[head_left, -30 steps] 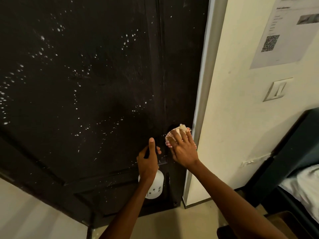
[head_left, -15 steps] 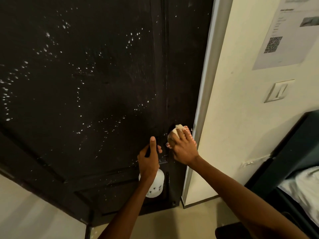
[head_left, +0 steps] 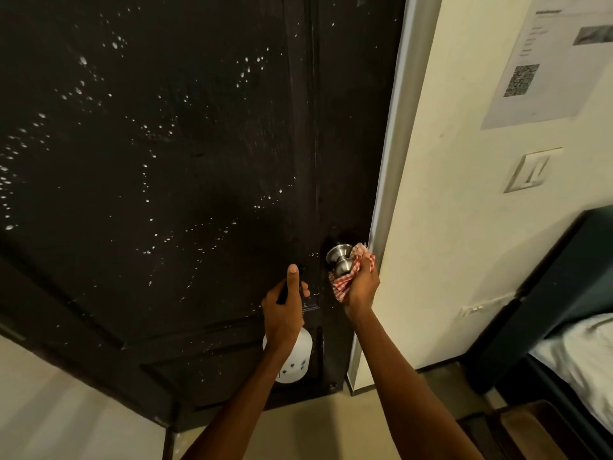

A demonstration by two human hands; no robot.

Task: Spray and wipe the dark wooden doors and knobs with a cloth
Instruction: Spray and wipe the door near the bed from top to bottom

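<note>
The dark wooden door (head_left: 185,154) fills the left and centre, speckled with white spray droplets. Its silver knob (head_left: 340,258) shows near the right edge of the door. My right hand (head_left: 363,287) grips a red-and-white checked cloth (head_left: 345,282) bunched against the knob's right and lower side. My left hand (head_left: 285,310) holds a white spray bottle (head_left: 292,361) by its dark head, thumb pointing up; the bottle's body hangs below my wrist, close to the door.
A pale metal door frame (head_left: 394,154) runs down the right of the door. The cream wall (head_left: 464,227) carries a light switch (head_left: 530,169) and a paper notice (head_left: 544,58). A dark bed frame (head_left: 544,310) with white bedding (head_left: 583,353) stands at the right.
My right hand has slid the cloth off the front of the knob to its right and lower side, so the silver knob now shows. My left hand with the bottle stays put.
</note>
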